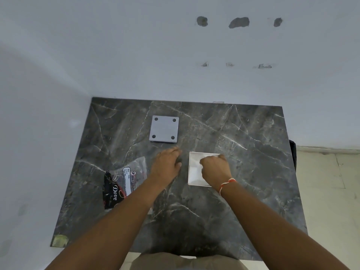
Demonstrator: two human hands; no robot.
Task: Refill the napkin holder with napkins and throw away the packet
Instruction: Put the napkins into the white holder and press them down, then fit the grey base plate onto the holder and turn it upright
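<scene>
Head view: on the dark marble tabletop (pixel 243 156) one white square napkin stack (pixel 194 168) lies right of centre. The right hand (pixel 214 170) rests on it, fingers curled at its far edge, apparently gripping it. The left hand (pixel 167 164) lies flat and released on the tabletop just left of the stack. One grey square holder plate (pixel 164 129) with four holes sits beyond the left hand, far-left of the stack, so the napkins probably travel that way. One emptied packet (pixel 124 182) lies near-left beside the left forearm, its long axis running near to far; the left hand is nearer to it.
</scene>
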